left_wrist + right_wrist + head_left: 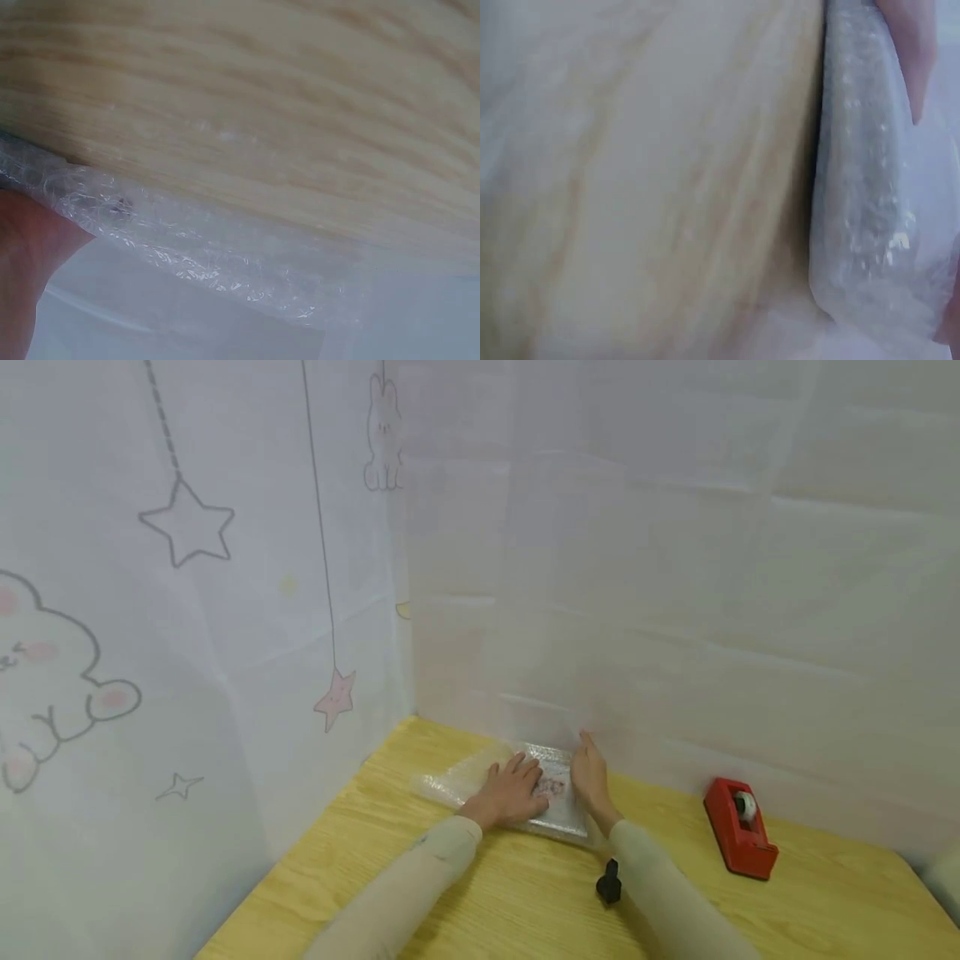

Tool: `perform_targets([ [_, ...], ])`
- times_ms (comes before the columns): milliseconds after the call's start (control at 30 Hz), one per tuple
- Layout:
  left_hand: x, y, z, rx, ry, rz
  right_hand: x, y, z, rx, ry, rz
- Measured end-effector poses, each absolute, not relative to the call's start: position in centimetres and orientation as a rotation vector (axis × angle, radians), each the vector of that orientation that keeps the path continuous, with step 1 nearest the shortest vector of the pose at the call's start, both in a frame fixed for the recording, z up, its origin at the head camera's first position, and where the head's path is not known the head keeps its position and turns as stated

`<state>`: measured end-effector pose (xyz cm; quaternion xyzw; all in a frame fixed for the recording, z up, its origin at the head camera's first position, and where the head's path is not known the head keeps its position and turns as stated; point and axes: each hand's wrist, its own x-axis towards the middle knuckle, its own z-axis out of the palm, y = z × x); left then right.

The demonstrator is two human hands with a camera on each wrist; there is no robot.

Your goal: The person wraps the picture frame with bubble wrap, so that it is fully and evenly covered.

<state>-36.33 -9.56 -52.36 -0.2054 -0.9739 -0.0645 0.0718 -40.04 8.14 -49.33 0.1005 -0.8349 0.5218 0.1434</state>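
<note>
In the head view a flat item in bubble wrap (564,817) lies on the table, a small printed figure showing through it. My left hand (510,792) rests on its left part with fingers spread. Along its right edge stands my right hand (590,775), fingers extended and touching the wrap. Loose bubble wrap (442,787) spreads out to the left. The left wrist view shows part of the left hand (30,262) against the wrap (195,247). In the right wrist view the wrap's thick edge (862,180) runs beside part of a hand.
A red tape dispenser (741,828) stands on the right of the wooden table (832,893). A small black object (609,885) lies near the right forearm. White sheets with printed drawings (675,568) hang behind and on the left.
</note>
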Motion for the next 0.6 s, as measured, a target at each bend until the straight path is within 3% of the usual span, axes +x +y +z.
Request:
perform_targets([
  [300, -36.6, -9.5, -52.7, -0.624, -2.936, -0.225, -40.7, 7.8, -49.8, 0.435, -2.579, 1.362],
  [600, -37.4, -9.5, -53.3, -0.608, -2.910, -0.256, -41.3, 6.1, -50.8, 0.519, -2.688, 0.862],
])
